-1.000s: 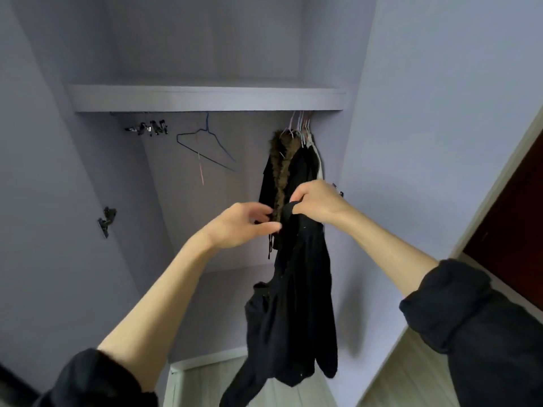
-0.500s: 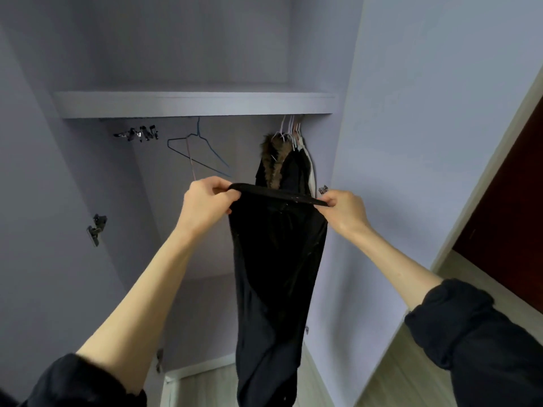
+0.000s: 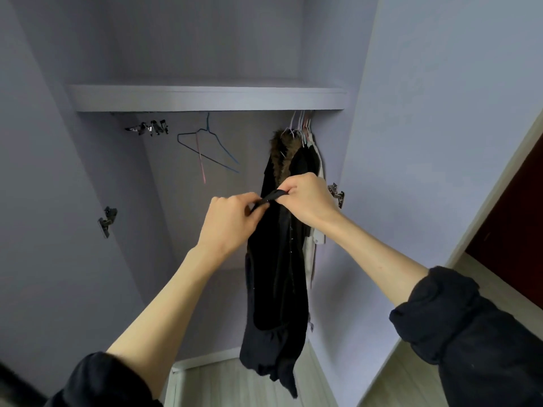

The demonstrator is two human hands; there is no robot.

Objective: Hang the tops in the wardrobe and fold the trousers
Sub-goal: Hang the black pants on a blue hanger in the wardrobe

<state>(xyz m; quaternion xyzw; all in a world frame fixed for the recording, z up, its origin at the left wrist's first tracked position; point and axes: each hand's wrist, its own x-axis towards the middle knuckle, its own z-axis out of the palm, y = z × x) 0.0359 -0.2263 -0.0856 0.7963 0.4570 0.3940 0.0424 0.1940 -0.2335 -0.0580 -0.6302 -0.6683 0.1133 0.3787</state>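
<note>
Before an open wardrobe (image 3: 205, 96), black trousers (image 3: 274, 277) are held up by the waistband, pinched between the left hand (image 3: 230, 220) and right hand (image 3: 305, 199); folding appears barely begun. Behind, tops (image 3: 293, 160) are already hung on the rail, with a spare hanger (image 3: 207, 148) unused.

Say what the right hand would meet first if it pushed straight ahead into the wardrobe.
Probably the fur-collared black coat hanging just beyond the right hand, though depth between them is unclear.

Plain black trousers (image 3: 276, 289), lilac wardrobe (image 3: 205, 96)
</note>
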